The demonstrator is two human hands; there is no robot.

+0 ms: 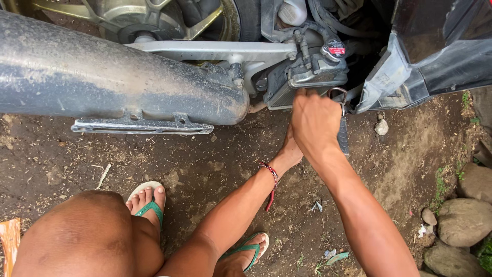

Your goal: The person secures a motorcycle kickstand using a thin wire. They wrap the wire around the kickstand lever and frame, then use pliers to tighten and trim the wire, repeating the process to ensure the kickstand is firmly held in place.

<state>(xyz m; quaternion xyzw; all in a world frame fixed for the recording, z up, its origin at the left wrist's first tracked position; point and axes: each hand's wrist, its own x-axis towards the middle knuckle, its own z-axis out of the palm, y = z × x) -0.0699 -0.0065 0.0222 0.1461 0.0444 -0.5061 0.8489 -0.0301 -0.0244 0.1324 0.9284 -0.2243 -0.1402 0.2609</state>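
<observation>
I crouch beside a motorcycle. My right hand [314,122] is closed around a wrench [342,131] with a dark handle, its ring end up against the grey engine part [312,78] under a black cap with a red label [334,50]. My left hand [290,153] reaches under the right one toward the underside of the engine; its fingers are hidden, so what it holds cannot be seen. A red string bracelet [270,174] circles the left wrist.
A long dusty grey exhaust pipe [102,77] crosses the left side with a metal bracket [141,125] under it. Black bodywork [435,56] is at the upper right. Dirt ground, stones [464,220] at the right. My feet wear green sandals [148,202].
</observation>
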